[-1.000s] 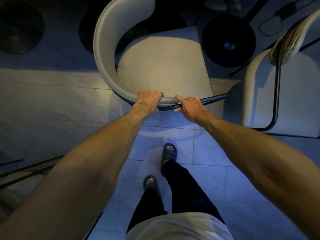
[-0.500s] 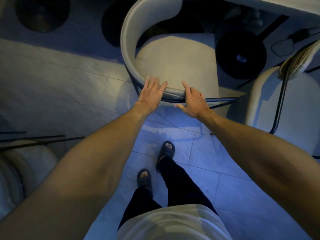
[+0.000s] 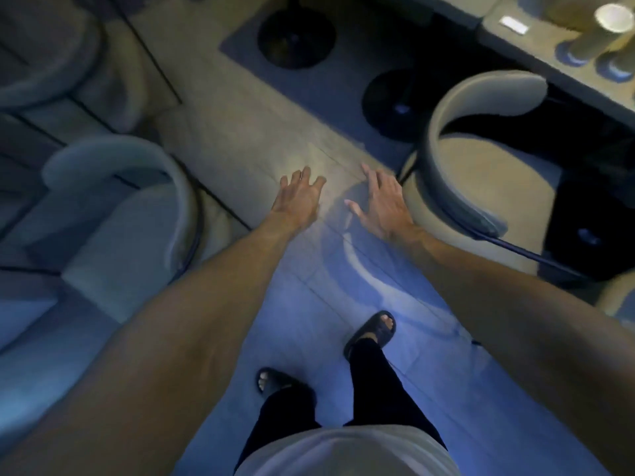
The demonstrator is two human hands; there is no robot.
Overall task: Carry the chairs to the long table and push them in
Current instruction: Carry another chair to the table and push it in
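Observation:
A beige chair (image 3: 481, 173) with a curved backrest stands at the right, its seat partly under the long table's edge (image 3: 556, 63). My right hand (image 3: 383, 204) hovers just left of its backrest, fingers spread, touching nothing. My left hand (image 3: 297, 197) is also open over the bare floor, apart from any chair. A second beige chair (image 3: 127, 214) with the same curved back stands at the left, clear of the table. The view is blurred.
Two round black table bases (image 3: 295, 36) (image 3: 395, 104) rest on the tiled floor ahead. More chairs (image 3: 62, 63) crowd the far left. Cups or cylinders (image 3: 598, 32) stand on the table at top right. My sandalled feet (image 3: 374, 329) are on the floor between the chairs.
Both hands have let go of the right chair's backrest and opened. The view has swung left, so that chair now sits at the right and another chair appears at the left.

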